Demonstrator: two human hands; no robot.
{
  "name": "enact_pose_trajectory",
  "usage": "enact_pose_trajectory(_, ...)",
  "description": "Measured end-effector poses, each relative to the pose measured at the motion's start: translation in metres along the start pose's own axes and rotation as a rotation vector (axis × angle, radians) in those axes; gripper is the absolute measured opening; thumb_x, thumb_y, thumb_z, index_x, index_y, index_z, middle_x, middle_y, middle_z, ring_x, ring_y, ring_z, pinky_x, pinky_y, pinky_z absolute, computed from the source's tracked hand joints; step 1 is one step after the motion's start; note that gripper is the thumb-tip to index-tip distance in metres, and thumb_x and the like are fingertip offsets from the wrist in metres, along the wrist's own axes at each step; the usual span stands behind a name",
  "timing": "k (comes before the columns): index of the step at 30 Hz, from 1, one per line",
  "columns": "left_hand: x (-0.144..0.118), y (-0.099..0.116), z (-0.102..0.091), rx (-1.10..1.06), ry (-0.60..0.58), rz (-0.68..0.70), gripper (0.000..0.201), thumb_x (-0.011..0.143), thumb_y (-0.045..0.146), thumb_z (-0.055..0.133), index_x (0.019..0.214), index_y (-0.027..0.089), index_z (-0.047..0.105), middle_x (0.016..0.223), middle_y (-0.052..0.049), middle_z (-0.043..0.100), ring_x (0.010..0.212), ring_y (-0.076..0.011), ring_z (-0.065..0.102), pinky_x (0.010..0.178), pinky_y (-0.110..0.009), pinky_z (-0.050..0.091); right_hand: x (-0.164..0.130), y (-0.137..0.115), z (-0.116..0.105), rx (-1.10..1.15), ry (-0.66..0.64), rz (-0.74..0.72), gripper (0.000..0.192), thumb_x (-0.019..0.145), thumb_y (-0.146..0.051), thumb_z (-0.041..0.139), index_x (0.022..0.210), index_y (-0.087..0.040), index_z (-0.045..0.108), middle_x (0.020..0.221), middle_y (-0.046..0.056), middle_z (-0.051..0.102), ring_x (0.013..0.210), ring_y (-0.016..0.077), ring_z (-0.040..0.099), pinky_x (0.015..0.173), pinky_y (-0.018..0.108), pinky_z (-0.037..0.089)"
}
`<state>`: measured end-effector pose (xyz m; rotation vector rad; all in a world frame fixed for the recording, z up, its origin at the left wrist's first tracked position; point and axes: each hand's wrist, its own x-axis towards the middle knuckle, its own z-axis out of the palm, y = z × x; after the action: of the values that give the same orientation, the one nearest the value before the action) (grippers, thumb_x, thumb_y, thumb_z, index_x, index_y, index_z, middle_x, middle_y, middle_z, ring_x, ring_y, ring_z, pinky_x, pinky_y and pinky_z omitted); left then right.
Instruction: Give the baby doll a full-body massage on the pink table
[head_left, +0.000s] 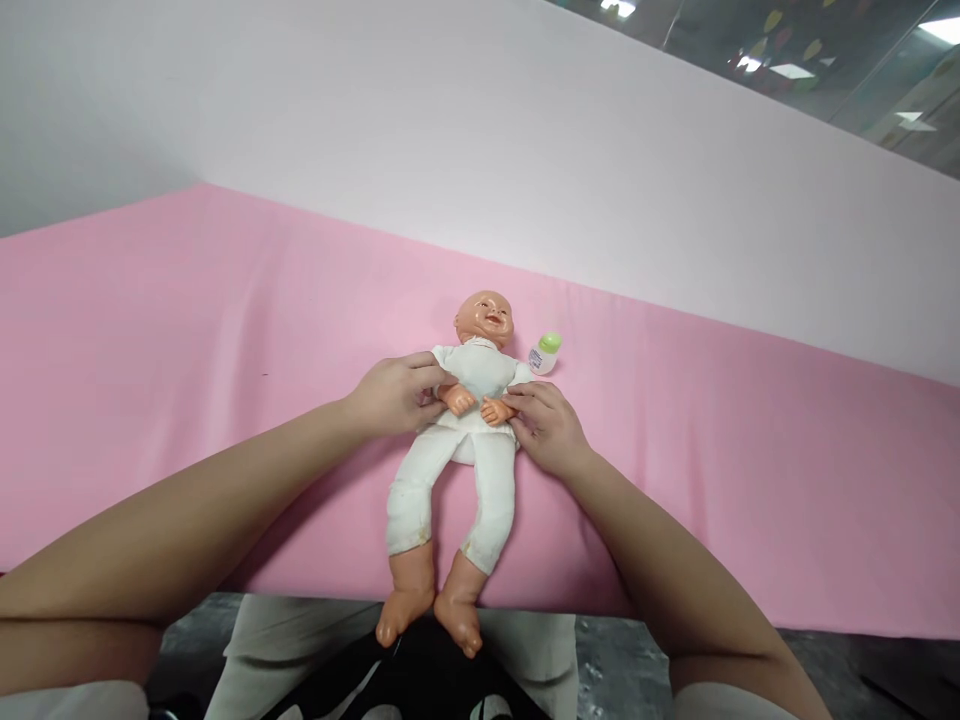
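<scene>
Pink cloth (pixel 187 330) covers a wide surface that runs back to a pale, plain wall (pixel 487 130); at the far right top a strip of ceiling with lit panels shows above the wall.

A baby doll (pixel 461 440) lies on its back in the middle of the cloth, head toward the far side, dressed in a white top and white trousers. Its bare feet hang over the near edge of the cloth.

Just right of the doll's head a small bottle (pixel 545 353) with a green cap lies on the cloth, apart from both hands; what is inside it cannot be made out, and its label is too small to read.

The left hand (pixel 397 395) rests on the doll's side at the chest, fingers curled and pinching the white cloth of the top next to the doll's small hand. The right hand (pixel 546 425) lies against the doll's other side at the waist, fingers bent, their tips on the fabric beside the doll's other hand; whether it grips the fabric or only presses it, I cannot tell.

Both forearms are cut off by the near frame edge.
</scene>
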<state>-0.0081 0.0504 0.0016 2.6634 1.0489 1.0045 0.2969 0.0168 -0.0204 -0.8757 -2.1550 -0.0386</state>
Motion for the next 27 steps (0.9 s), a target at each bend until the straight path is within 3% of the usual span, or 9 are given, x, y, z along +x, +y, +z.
enact_pose_trajectory(3,0.001,0.002,0.001,-0.037,0.036,-0.042,0.031,0.088,0.033,0.068,0.114,0.021,0.080,0.096,-0.005,0.074,0.073,-0.0153,0.068,0.069,-0.028,0.053,-0.001,0.004,0.000,0.034,0.058,0.110,0.027,0.094,-0.022,0.072,0.120,-0.028,0.077,0.119,0.007,0.080,0.110,0.0278,0.074,0.100,0.051,0.063)
enact_pose_trajectory(5,0.002,0.003,0.001,-0.084,0.083,-0.122,0.030,0.088,0.039,0.070,0.110,0.021,0.079,0.093,-0.005,0.074,0.073,-0.0164,0.068,0.069,-0.030,0.054,-0.001,0.007,-0.003,0.072,0.122,0.274,0.032,0.093,-0.031,0.077,0.125,-0.029,0.075,0.118,0.006,0.081,0.104,0.0272,0.075,0.098,0.051,0.064)
enact_pose_trajectory(8,0.004,-0.003,-0.003,-0.155,0.186,-0.379,0.031,0.086,0.044,0.073,0.109,0.023,0.077,0.093,-0.004,0.076,0.073,-0.0188,0.068,0.069,-0.032,0.055,-0.001,0.016,-0.012,0.188,0.283,0.534,0.049,0.092,-0.042,0.079,0.138,-0.028,0.068,0.129,0.008,0.077,0.103,0.0253,0.076,0.095,0.047,0.064)
enact_pose_trajectory(12,0.004,-0.031,-0.012,-0.247,0.362,-0.692,0.050,0.082,0.040,0.076,0.129,0.026,0.065,0.106,-0.003,0.077,0.083,-0.0204,0.072,0.073,-0.032,0.057,-0.006,0.045,-0.025,0.298,0.434,0.701,0.064,0.096,-0.052,0.073,0.151,-0.025,0.053,0.140,0.014,0.072,0.116,0.0252,0.074,0.104,0.046,0.060)
enact_pose_trajectory(17,0.003,-0.070,-0.023,-0.311,0.371,-0.942,0.060,0.086,0.038,0.075,0.139,0.022,0.053,0.088,0.000,0.072,0.074,-0.0177,0.070,0.073,-0.031,0.056,-0.016,0.086,-0.035,0.310,0.384,0.950,0.074,0.092,-0.048,0.069,0.153,-0.018,0.042,0.119,0.014,0.079,0.113,0.0273,0.076,0.107,0.048,0.057)
enact_pose_trajectory(20,0.002,-0.084,-0.024,-0.323,0.307,-1.024,0.055,0.086,0.039,0.075,0.134,0.021,0.056,0.087,0.000,0.072,0.072,-0.0169,0.069,0.073,-0.031,0.054,-0.019,0.100,-0.037,0.142,0.220,1.104,0.079,0.086,-0.047,0.073,0.152,-0.017,0.045,0.118,0.014,0.078,0.113,0.0309,0.075,0.107,0.049,0.056)
enact_pose_trajectory(23,0.001,-0.092,-0.021,-0.238,0.170,-1.016,0.053,0.081,0.041,0.078,0.128,0.023,0.060,0.085,-0.001,0.076,0.079,-0.0221,0.072,0.075,-0.033,0.054,-0.020,0.106,-0.037,-0.002,0.078,1.132,0.079,0.080,-0.048,0.078,0.148,-0.018,0.051,0.119,0.014,0.077,0.114,0.0335,0.074,0.108,0.050,0.055)
enact_pose_trajectory(27,0.001,-0.095,-0.019,-0.124,0.154,-0.946,0.055,0.080,0.041,0.077,0.131,0.025,0.062,0.104,-0.006,0.079,0.089,-0.0253,0.073,0.079,-0.037,0.055,-0.022,0.107,-0.036,0.071,0.131,1.087,0.081,0.082,-0.048,0.077,0.151,-0.017,0.048,0.100,0.009,0.077,0.096,0.0310,0.076,0.099,0.052,0.059)
